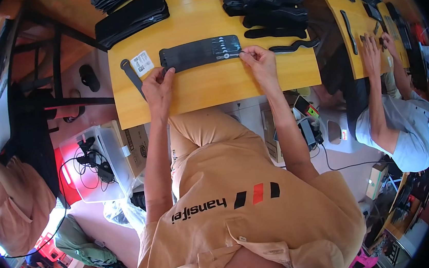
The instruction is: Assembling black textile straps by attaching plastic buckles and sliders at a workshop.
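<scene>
A flat black band (196, 54), perhaps several straps laid side by side, lies lengthwise on the yellow wooden table (195, 92). White printed marks run across its right end. My left hand (159, 90) pinches its lower left corner between thumb and fingers. At its lower right corner my right hand (260, 66) is closed, thumb and forefinger together on the edge. Beside my left hand lies a narrow black strap (132, 75) with a loop at its upper end. Between that strap and the band is a white printed label (141, 63).
Stacks of black straps (133, 19) stand at the table's back left, and more piles (266, 5) at the back right. A loose black strap (294, 46) lies right of my right hand. Co-workers sit on both sides; one handles straps at another table (360, 65). A clear bin (99, 166) with cables stands below left.
</scene>
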The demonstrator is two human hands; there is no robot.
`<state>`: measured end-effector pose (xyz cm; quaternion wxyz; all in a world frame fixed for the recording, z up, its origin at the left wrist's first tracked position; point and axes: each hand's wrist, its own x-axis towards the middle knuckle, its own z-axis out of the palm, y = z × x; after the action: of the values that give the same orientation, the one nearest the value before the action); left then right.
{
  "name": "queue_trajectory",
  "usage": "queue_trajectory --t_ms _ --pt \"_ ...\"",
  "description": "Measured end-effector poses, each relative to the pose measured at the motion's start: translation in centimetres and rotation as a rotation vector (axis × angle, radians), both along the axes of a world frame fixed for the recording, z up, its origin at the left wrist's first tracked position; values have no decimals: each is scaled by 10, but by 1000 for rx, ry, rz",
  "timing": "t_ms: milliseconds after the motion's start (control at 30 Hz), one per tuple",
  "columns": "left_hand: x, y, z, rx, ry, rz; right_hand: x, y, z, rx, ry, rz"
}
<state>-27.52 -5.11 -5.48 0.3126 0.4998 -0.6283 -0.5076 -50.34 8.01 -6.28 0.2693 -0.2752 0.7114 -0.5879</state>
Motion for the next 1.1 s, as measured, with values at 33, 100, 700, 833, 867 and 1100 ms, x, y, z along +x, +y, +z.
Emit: queue_trajectory --t_ms 33,100,700,833,867,1100 --pt "-1 -2 -2 -39 -73 14 0 -1 -1 5 13 -1" --pt "-3 -3 0 -75 -147 25 0 -2 -3 17 22 -9" --pt "-11 1 4 -61 -179 87 8 -11 -10 -74 67 -180" --pt "-10 -1 0 -67 -174 99 8 -12 -8 -73 93 -185" --pt "-10 -1 -1 -68 -166 94 8 -12 -8 -72 92 -184" --pt "-10 -2 -3 -80 -228 99 11 -13 -3 -61 76 -189"
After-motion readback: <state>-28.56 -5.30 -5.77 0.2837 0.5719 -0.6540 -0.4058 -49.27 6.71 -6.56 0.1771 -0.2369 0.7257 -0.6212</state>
